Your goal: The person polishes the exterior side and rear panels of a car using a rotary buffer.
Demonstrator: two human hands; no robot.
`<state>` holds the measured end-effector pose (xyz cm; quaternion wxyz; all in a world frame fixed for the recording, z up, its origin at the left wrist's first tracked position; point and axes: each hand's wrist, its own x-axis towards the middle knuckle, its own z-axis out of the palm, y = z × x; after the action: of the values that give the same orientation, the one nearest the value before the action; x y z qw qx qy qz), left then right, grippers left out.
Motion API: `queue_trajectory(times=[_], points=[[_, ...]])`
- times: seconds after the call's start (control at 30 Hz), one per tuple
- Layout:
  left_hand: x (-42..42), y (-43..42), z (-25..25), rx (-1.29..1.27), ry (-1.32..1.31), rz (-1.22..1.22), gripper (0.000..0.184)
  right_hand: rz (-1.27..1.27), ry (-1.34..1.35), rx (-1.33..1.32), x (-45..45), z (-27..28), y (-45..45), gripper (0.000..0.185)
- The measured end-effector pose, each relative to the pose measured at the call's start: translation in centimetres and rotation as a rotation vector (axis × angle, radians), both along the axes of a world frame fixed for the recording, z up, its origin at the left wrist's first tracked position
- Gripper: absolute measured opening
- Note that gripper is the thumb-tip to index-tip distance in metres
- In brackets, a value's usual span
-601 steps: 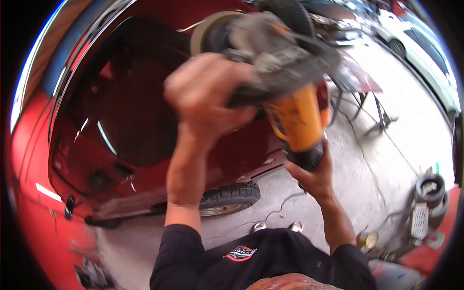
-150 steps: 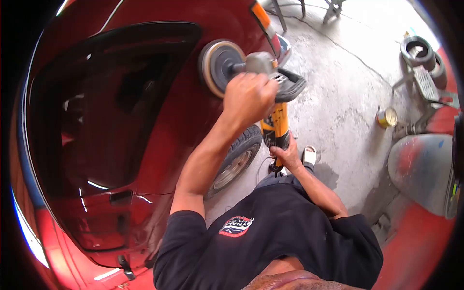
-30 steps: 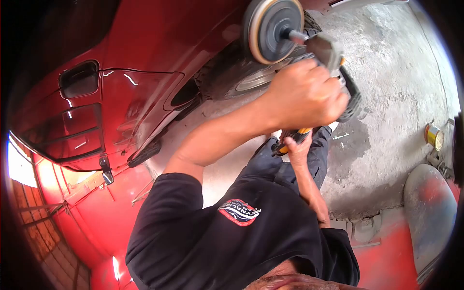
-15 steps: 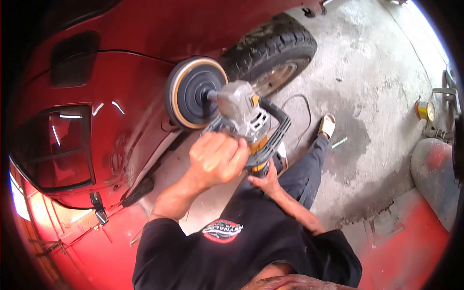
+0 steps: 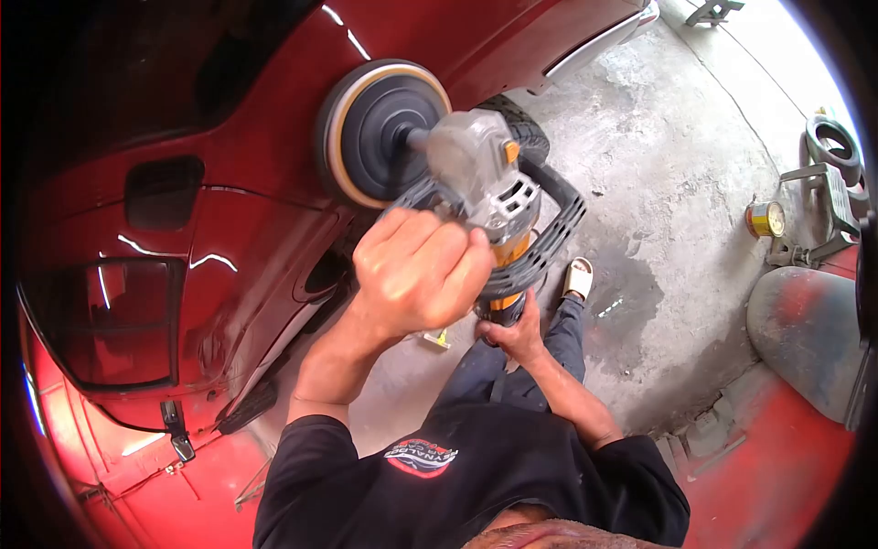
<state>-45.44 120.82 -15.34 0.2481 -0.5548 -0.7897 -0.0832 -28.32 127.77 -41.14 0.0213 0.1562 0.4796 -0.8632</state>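
Observation:
A polisher (image 5: pixel 476 165) with a grey and yellow-orange body is held up against the red car (image 5: pixel 274 146). Its round pad (image 5: pixel 389 133), with a black backing and pale rim, sits at the car's side panel, above the rear tire. My left hand (image 5: pixel 422 270) is closed in a fist around the polisher's front handle, which the fingers mostly hide. Lower down, my right hand (image 5: pixel 517 331) wraps around the rear of the body. A black loop guard (image 5: pixel 549 247) stands out on the polisher's right side.
The rear tire (image 5: pixel 517 128) shows partly behind the polisher. On the concrete floor (image 5: pixel 658 165) stands a yellow-red can (image 5: pixel 765 220), near some loose tires (image 5: pixel 832 146). A grey and red curved panel (image 5: pixel 800 339) lies at the right. My sandalled foot (image 5: pixel 578 276) is on the floor.
The polisher and both hands have moved upward in view and slightly right, with the pad now higher on the car's side. The view has shifted, showing less of the rear wheel. Both grips stay closed.

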Motion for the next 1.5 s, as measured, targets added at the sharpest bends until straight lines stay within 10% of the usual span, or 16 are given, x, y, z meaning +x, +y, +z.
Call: queue_trajectory(times=[0.43, 0.67, 1.0, 1.5], points=[[-12.3, 19.0, -0.7, -0.034, -0.044, -0.042, 0.014, -0.365, 0.011, 0.025, -11.5, 2.7, 13.7, 0.036], [-8.4, 9.2, 0.2, 0.423, 0.131, -0.081, 0.021, -0.260, 0.014, 0.262, -7.0, 5.7, 9.8, 0.058], [1.1, -11.2, 5.2, 0.448, 0.118, 0.089, 0.037, 0.025, 0.107, 0.490, -1.9, 11.3, -1.0, 0.102], [1.7, -14.3, 8.7, 0.397, 0.185, 0.073, 0.020, 0.040, 0.163, 0.317, -2.6, 12.3, -6.0, 0.093]])
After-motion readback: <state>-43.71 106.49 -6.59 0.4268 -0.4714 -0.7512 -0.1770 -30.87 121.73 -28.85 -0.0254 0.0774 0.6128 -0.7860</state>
